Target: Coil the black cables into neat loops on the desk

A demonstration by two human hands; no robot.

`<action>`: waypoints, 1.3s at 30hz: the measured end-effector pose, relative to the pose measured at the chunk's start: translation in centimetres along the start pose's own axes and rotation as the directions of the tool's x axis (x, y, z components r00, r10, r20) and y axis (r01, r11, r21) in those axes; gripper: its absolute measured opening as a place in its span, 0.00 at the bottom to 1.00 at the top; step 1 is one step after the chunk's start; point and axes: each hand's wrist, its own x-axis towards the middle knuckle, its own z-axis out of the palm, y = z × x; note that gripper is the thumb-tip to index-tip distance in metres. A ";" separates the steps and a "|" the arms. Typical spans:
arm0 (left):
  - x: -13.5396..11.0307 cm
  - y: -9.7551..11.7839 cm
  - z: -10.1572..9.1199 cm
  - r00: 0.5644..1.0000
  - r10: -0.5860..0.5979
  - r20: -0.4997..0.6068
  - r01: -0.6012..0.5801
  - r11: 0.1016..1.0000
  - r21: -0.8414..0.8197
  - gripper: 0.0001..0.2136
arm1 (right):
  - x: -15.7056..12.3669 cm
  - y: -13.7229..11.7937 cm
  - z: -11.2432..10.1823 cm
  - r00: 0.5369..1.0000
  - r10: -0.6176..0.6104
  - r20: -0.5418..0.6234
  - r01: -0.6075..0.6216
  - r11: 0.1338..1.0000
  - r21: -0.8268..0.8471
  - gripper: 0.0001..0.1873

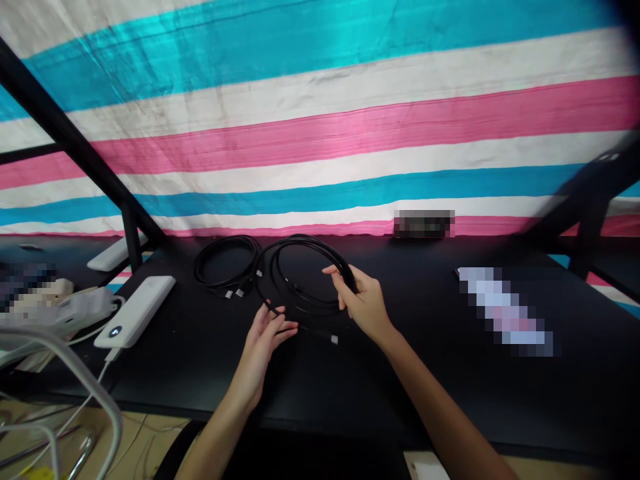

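Observation:
A black cable [305,250] lies looped in a wide coil on the black table [450,380]. My right hand [363,303] grips the right side of that coil, fingers wrapped round the strands. My left hand [267,333] pinches the cable's loose end near the coil's lower left; the silver plug [333,339] trails to the right of it. A second black cable coil [225,263] lies flat to the left, its plugs [235,293] at its lower edge, untouched.
A white power bank [136,310] with a lit indicator and a white lead sits at the left. A black metal frame post [131,240] rises behind it. A striped pink, white and blue cloth [320,120] hangs behind the table. Metal tubing [75,380] is at the lower left.

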 end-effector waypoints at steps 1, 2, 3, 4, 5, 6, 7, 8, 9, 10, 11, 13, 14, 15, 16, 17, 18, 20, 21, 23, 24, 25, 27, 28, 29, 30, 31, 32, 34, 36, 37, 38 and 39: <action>0.0 0.1 -0.4 1.000 0.026 0.000 -0.026 0.999 0.042 0.18 | 0.0 0.0 0.0 1.000 -0.004 -0.007 0.004 1.000 -0.003 0.13; 0.0 0.2 -0.8 0.999 0.050 0.007 -0.050 0.994 0.100 0.19 | 0.0 0.0 0.0 1.000 -0.008 -0.013 0.008 1.000 -0.004 0.13; 0.1 0.2 -1.2 0.997 0.074 0.019 -0.076 0.981 0.177 0.20 | 0.0 0.0 0.0 1.000 -0.015 -0.024 0.015 1.000 -0.004 0.13; 0.2 0.1 -1.6 0.995 0.098 0.037 -0.104 0.959 0.265 0.22 | 0.0 0.0 0.0 0.999 -0.026 -0.038 0.026 1.000 -0.002 0.13; 0.3 0.0 -2.1 0.990 0.126 0.056 -0.138 0.925 0.355 0.24 | 0.0 0.0 -0.1 0.998 -0.041 -0.057 0.041 0.999 -0.001 0.12; 0.5 -0.1 -2.5 0.984 0.164 0.076 -0.180 0.880 0.439 0.26 | 0.0 0.1 -0.1 0.995 -0.059 -0.079 0.059 0.998 -0.002 0.12; 0.6 -0.3 -2.8 0.972 0.218 0.090 -0.232 0.824 0.516 0.27 | 0.0 0.1 -0.1 0.992 -0.079 -0.102 0.078 0.997 -0.006 0.12; 0.8 -0.3 -3.0 0.951 0.294 0.097 -0.293 0.757 0.584 0.30 | 0.0 0.1 -0.1 0.988 -0.099 -0.122 0.098 0.995 -0.013 0.12; 0.9 -0.3 -3.1 0.915 0.392 0.098 -0.359 0.678 0.642 0.32 | 0.0 0.2 -0.2 0.984 -0.116 -0.136 0.114 0.993 -0.020 0.11; 1.0 -0.1 -3.1 0.861 0.499 0.099 -0.420 0.588 0.691 0.35 | 0.0 0.2 -0.2 0.981 -0.130 -0.143 0.127 0.992 -0.025 0.11; 1.0 0.2 -3.0 0.792 0.601 0.104 -0.472 0.496 0.729 0.37 | 0.0 0.3 -0.2 0.979 -0.141 -0.147 0.138 0.990 -0.027 0.11; 1.0 1.1 -2.5 0.652 0.746 0.136 -0.545 0.336 0.769 0.40 | 0.0 0.4 -0.1 0.976 -0.161 -0.148 0.159 0.987 -0.025 0.11; 0.9 1.7 -2.2 0.600 0.784 0.161 -0.574 0.281 0.769 0.40 | 0.0 0.5 -0.1 0.972 -0.178 -0.151 0.176 0.984 -0.026 0.11; 0.9 2.2 -1.9 0.567 0.802 0.188 -0.599 0.244 0.762 0.40 | 0.0 0.5 0.0 0.967 -0.199 -0.156 0.197 0.980 -0.029 0.11; 0.9 2.6 -1.5 0.551 0.806 0.216 -0.622 0.225 0.750 0.39 | -0.1 0.6 0.1 0.961 -0.223 -0.161 0.220 0.975 -0.036 0.11; 1.0 3.0 -1.2 0.547 0.801 0.243 -0.644 0.217 0.733 0.37 | -0.1 0.7 0.1 0.955 -0.248 -0.163 0.243 0.969 -0.045 0.12; 1.1 3.2 -0.9 0.552 0.789 0.269 -0.665 0.222 0.713 0.35 | -0.1 0.7 0.1 0.949 -0.269 -0.164 0.264 0.963 -0.056 0.12; 1.4 3.4 -0.5 0.586 0.750 0.307 -0.697 0.274 0.662 0.30 | -0.1 0.9 0.1 0.940 -0.301 -0.162 0.292 0.953 -0.077 0.13; 1.6 3.3 -0.3 0.619 0.717 0.321 -0.705 0.327 0.630 0.27 | 0.0 1.0 0.1 0.936 -0.312 -0.164 0.301 0.950 -0.086 0.14; 1.9 3.2 -0.1 0.690 0.633 0.350 -0.698 0.455 0.553 0.23 | 0.1 1.1 0.0 0.929 -0.323 -0.179 0.310 0.946 -0.095 0.13; 2.0 3.1 0.0 0.714 0.596 0.367 -0.690 0.513 0.511 0.23 | 0.1 1.1 -0.1 0.927 -0.323 -0.192 0.310 0.946 -0.096 0.12; 2.1 3.0 0.1 0.722 0.574 0.385 -0.689 0.555 0.466 0.22 | 0.2 1.2 -0.2 0.924 -0.321 -0.206 0.307 0.947 -0.096 0.12; 2.4 2.9 0.5 0.710 0.579 0.401 -0.704 0.600 0.380 0.16 | 0.2 1.1 -0.3 0.923 -0.306 -0.235 0.293 0.952 -0.090 0.10; 2.6 2.9 0.8 0.710 0.590 0.384 -0.703 0.620 0.348 0.12 | 0.2 1.1 -0.3 0.922 -0.296 -0.249 0.284 0.955 -0.083 0.09; 2.9 2.9 1.1 0.722 0.596 0.351 -0.691 0.647 0.322 0.10 | 0.2 1.0 -0.3 0.924 -0.283 -0.258 0.273 0.959 -0.075 0.08; 3.3 2.9 1.5 0.742 0.595 0.308 -0.669 0.682 0.296 0.12 | 0.2 1.0 -0.3 0.928 -0.267 -0.260 0.258 0.964 -0.068 0.08; 3.8 3.0 1.8 0.768 0.582 0.266 -0.639 0.722 0.266 0.14 | 0.2 0.9 -0.2 0.935 -0.247 -0.255 0.239 0.969 -0.065 0.08; 4.4 3.1 2.1 0.794 0.559 0.236 -0.605 0.760 0.235 0.16 | 0.2 0.8 -0.2 0.942 -0.226 -0.249 0.217 0.974 -0.063 0.08; 5.6 3.2 2.5 0.826 0.514 0.230 -0.555 0.812 0.178 0.18 | 0.4 0.7 -0.1 0.954 -0.181 -0.239 0.169 0.983 -0.068 0.08; 6.5 3.3 2.7 0.835 0.483 0.262 -0.530 0.835 0.149 0.18 | 0.6 0.6 -0.1 0.955 -0.155 -0.254 0.140 0.987 -0.078 0.08; 6.9 3.4 2.7 0.836 0.476 0.275 -0.525 0.839 0.145 0.19 | 0.7 0.7 -0.1 0.951 -0.153 -0.268 0.135 0.987 -0.083 0.08; 7.1 3.3 2.7 0.834 0.474 0.282 -0.524 0.840 0.140 0.18 | 0.7 0.8 -0.2 0.948 -0.153 -0.280 0.133 0.987 -0.091 0.09; 7.2 3.3 2.6 0.833 0.473 0.287 -0.524 0.841 0.134 0.18 | 0.8 0.9 -0.3 0.945 -0.156 -0.288 0.132 0.986 -0.101 0.09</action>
